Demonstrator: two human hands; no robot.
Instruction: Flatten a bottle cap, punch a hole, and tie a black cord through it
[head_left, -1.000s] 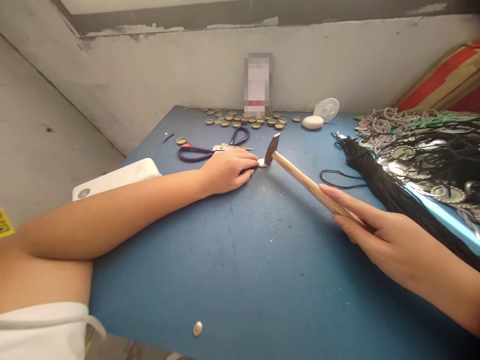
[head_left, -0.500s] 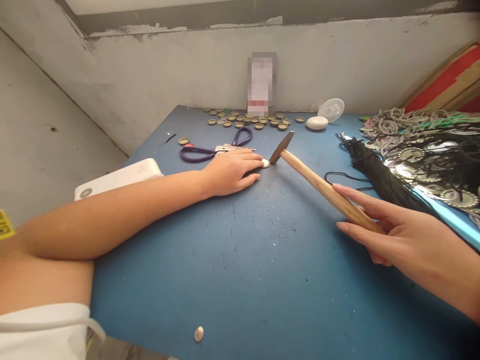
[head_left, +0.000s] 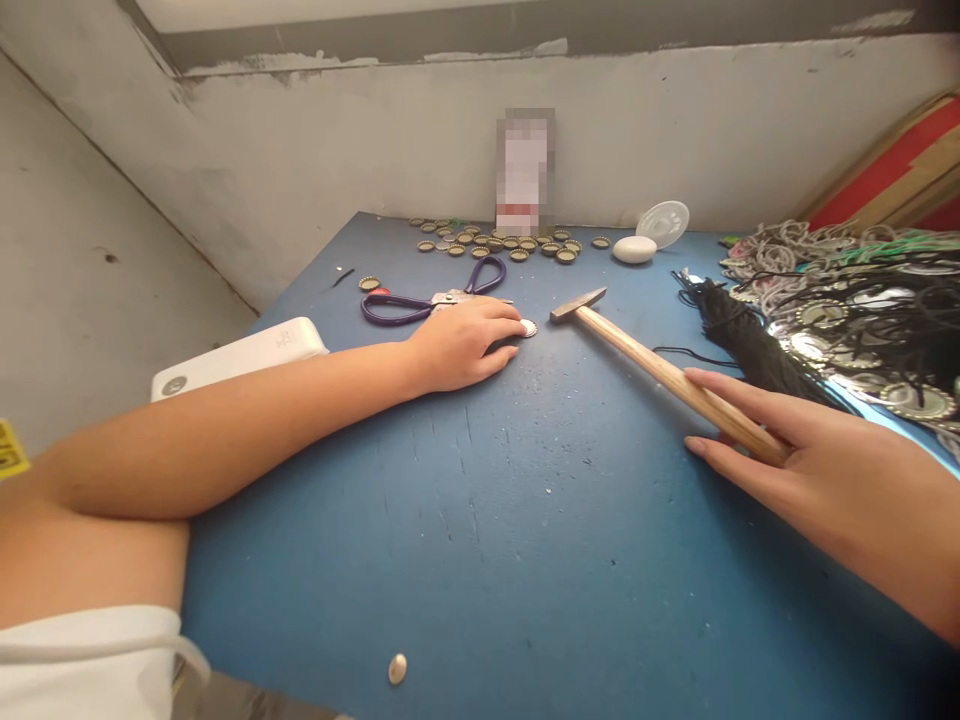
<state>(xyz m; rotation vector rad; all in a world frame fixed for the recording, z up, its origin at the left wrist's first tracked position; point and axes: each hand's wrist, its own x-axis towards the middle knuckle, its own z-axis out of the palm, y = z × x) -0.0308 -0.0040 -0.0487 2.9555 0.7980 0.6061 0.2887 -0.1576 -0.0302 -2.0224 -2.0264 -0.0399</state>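
My left hand (head_left: 469,343) lies on the blue table (head_left: 480,540), its fingertips on the edge of a small white-faced bottle cap (head_left: 529,328). My right hand (head_left: 780,430) holds a hammer (head_left: 660,370) by the end of its wooden handle. The metal head lies to the right of the cap, apart from it, at or near the table surface. Scissors with dark blue handles (head_left: 395,309) lie behind my left hand, which partly covers their blades.
Several bottle caps (head_left: 517,243) lie near the wall. A white oval object (head_left: 634,250) stands right of them. Black cords (head_left: 739,330) and capped strings fill the right side. A white power bank (head_left: 240,358) lies left, a small pearly piece (head_left: 397,668) at the front edge.
The hammer head has moved slightly right and down, away from the cap, and has turned from upright to lying more level. My right hand has shifted slightly right. My left hand is nearly still.
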